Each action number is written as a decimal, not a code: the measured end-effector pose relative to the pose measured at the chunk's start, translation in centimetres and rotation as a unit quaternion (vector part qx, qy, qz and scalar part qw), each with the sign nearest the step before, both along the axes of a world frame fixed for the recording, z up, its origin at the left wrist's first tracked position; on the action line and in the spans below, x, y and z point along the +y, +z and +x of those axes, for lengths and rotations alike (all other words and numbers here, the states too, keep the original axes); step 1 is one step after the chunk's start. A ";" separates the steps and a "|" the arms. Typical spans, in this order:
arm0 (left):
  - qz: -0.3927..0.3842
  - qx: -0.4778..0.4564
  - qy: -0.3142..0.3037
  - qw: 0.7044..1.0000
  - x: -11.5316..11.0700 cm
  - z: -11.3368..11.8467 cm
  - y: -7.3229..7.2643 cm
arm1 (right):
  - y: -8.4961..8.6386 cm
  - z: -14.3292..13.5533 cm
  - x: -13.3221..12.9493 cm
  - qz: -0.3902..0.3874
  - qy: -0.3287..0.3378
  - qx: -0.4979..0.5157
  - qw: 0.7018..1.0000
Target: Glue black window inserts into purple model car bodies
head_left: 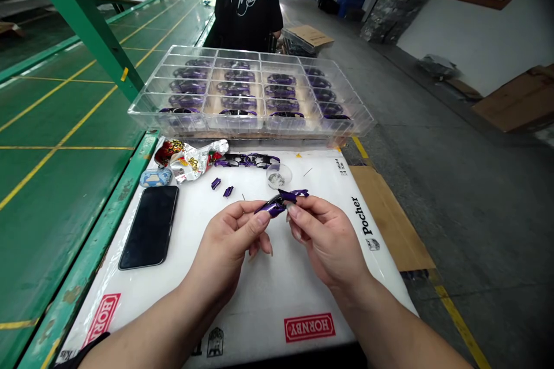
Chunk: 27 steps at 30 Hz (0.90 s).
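A glossy purple-and-black model car part (273, 206) is held between both hands above the white work surface. My left hand (236, 233) pinches its left end between thumb and fingers. At the other end, my right hand (326, 233) closes thumb and fingertips on the part, near a small purple piece that sticks up; whether that piece is attached I cannot tell. Two small loose purple pieces (222, 187) lie beyond my left hand. Behind the held part stand a small round clear dish (279, 176) with tiny bits in it and more purple-black car parts (247, 160).
A clear compartment tray (253, 124) with several purple-black parts stands at the back. On the left are a phone (149, 228), a blue-and-white oval object (156, 177) and a crumpled wrapper (194, 158). A green post (82, 23) rises there. A person in black (247, 11) sits ahead.
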<state>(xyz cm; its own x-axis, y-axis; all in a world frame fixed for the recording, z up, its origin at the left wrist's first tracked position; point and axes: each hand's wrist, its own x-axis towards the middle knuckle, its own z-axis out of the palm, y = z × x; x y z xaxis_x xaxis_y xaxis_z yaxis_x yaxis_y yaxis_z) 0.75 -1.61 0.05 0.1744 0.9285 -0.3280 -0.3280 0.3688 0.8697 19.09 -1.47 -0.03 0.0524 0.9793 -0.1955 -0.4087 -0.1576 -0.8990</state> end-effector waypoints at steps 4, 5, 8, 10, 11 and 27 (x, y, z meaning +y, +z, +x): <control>0.035 0.006 0.016 0.999 -0.2 0.1 0.0 | 0.1 -0.1 -0.2 -0.011 0.020 0.013 1.000; 0.044 0.010 0.021 0.999 -0.4 0.2 0.1 | 0.0 -0.2 -0.2 -0.012 0.028 0.017 0.999; 0.065 0.029 0.031 0.997 -0.7 0.3 0.4 | 0.0 -0.3 -0.4 -0.014 0.043 0.022 0.999; 0.075 0.042 0.032 0.996 -0.9 0.4 0.5 | -0.1 -0.5 -0.5 -0.014 0.045 0.024 0.999; 0.080 0.050 0.033 0.995 -1.0 0.5 0.5 | -0.1 -0.6 -0.6 -0.014 0.044 0.025 0.999; 0.091 0.076 0.041 0.992 -1.3 0.5 0.3 | -0.5 -1.3 -0.6 -0.032 0.026 0.088 0.995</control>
<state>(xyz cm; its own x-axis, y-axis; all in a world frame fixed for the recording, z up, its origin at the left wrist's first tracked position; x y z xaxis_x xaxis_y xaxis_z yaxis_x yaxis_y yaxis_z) 1.25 -2.86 0.34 0.0570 0.9837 -0.1708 -0.2110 0.1791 0.9609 17.79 -2.09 -0.50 -0.0389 0.9648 -0.2601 -0.5478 -0.2383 -0.8019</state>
